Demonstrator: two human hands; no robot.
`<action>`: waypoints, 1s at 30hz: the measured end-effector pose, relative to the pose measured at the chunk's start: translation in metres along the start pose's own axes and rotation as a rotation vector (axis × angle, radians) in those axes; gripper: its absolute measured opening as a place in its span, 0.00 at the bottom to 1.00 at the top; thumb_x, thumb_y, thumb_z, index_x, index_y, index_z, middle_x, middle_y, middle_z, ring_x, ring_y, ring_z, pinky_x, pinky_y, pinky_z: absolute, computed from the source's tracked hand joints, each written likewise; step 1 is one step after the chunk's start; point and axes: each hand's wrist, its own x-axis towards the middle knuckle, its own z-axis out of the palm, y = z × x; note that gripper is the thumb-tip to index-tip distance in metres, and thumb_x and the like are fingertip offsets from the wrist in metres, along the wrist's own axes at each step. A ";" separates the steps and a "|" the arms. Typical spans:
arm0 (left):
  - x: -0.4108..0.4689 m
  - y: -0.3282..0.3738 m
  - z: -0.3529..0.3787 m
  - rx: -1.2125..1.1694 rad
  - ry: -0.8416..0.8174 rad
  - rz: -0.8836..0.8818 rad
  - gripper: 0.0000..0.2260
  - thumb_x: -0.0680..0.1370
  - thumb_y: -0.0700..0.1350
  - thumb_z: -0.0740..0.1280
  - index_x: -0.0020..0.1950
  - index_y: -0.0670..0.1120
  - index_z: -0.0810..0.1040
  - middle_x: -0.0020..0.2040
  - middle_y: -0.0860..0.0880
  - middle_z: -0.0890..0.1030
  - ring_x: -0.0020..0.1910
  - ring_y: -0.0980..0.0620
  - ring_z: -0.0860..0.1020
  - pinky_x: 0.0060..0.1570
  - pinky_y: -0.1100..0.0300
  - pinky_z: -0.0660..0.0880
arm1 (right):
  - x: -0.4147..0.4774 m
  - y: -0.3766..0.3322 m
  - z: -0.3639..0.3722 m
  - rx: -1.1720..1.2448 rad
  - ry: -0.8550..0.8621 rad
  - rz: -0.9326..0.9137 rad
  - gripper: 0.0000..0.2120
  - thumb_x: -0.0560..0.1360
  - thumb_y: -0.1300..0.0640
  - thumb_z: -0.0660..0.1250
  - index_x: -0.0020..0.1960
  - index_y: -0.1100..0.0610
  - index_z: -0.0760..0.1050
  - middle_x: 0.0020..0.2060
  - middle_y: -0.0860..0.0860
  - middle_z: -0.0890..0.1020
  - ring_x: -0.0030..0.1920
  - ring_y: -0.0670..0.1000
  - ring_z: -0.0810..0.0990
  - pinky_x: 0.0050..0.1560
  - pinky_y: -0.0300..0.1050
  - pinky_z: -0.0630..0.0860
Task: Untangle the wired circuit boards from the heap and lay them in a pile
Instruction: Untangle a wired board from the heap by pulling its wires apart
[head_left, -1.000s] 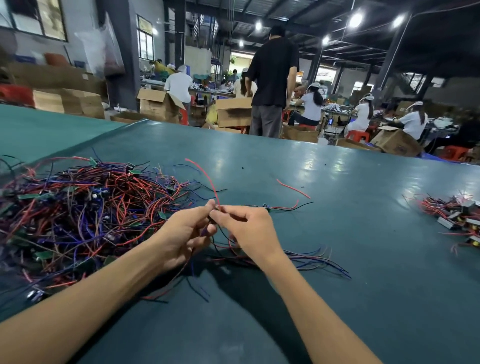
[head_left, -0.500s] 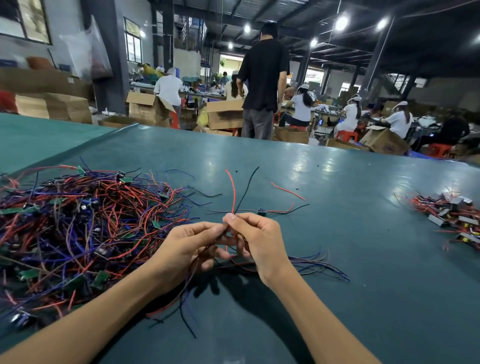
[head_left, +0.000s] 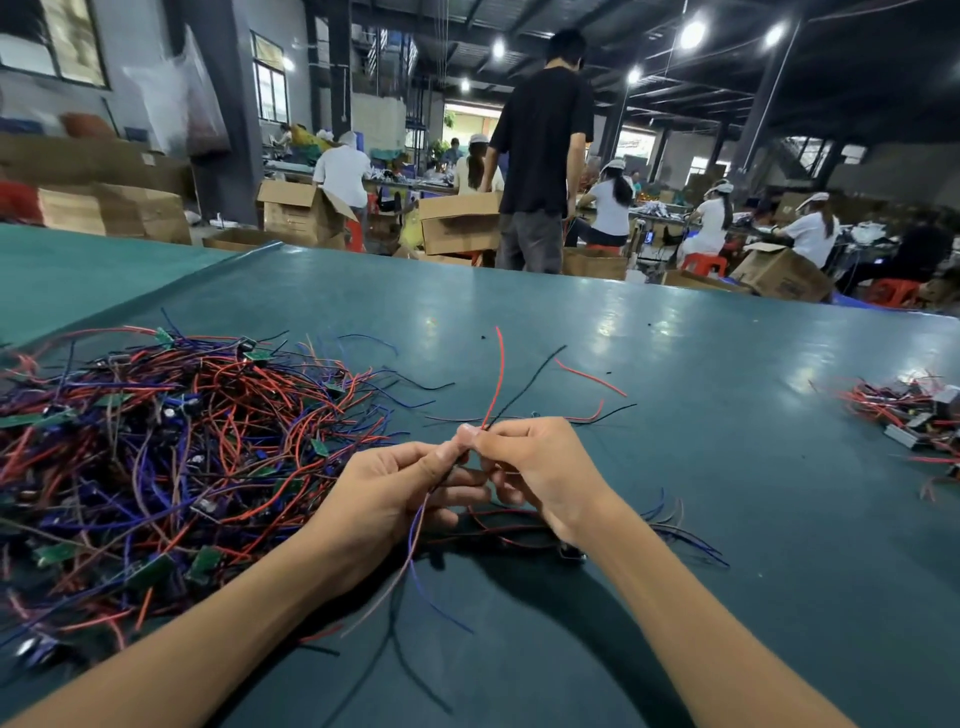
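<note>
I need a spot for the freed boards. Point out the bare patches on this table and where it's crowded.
Barest: the table stretch between the right hand and the small pile at the right edge, and the far band beyond the loose wires. Crowded: the heap fills the left, and wire ends trail beside the right wrist.

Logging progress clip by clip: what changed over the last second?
The red wire, which arced away leftward a second ago, now stands upright above the pinch, a black wire risen beside it. The left hand and right hand still pinch the wires; the heap lies unchanged.
</note>
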 end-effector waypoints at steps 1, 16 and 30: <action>0.000 0.000 -0.001 0.021 0.008 -0.011 0.16 0.72 0.52 0.72 0.48 0.39 0.81 0.49 0.37 0.86 0.46 0.45 0.86 0.34 0.64 0.79 | -0.003 0.002 -0.002 0.024 0.019 0.017 0.10 0.75 0.54 0.75 0.38 0.58 0.85 0.26 0.51 0.73 0.24 0.46 0.68 0.22 0.36 0.61; -0.006 0.004 -0.005 0.019 -0.092 -0.052 0.10 0.78 0.50 0.68 0.47 0.46 0.86 0.52 0.38 0.85 0.46 0.44 0.86 0.35 0.62 0.79 | -0.019 0.003 -0.006 0.209 -0.125 0.053 0.11 0.66 0.53 0.77 0.45 0.58 0.86 0.38 0.52 0.84 0.38 0.50 0.79 0.41 0.48 0.70; -0.009 0.005 -0.001 0.117 -0.086 -0.068 0.12 0.77 0.46 0.69 0.48 0.36 0.78 0.47 0.36 0.85 0.44 0.43 0.86 0.34 0.61 0.80 | -0.010 -0.007 -0.049 0.370 0.414 0.021 0.08 0.70 0.62 0.78 0.40 0.65 0.81 0.27 0.52 0.77 0.26 0.46 0.70 0.22 0.36 0.62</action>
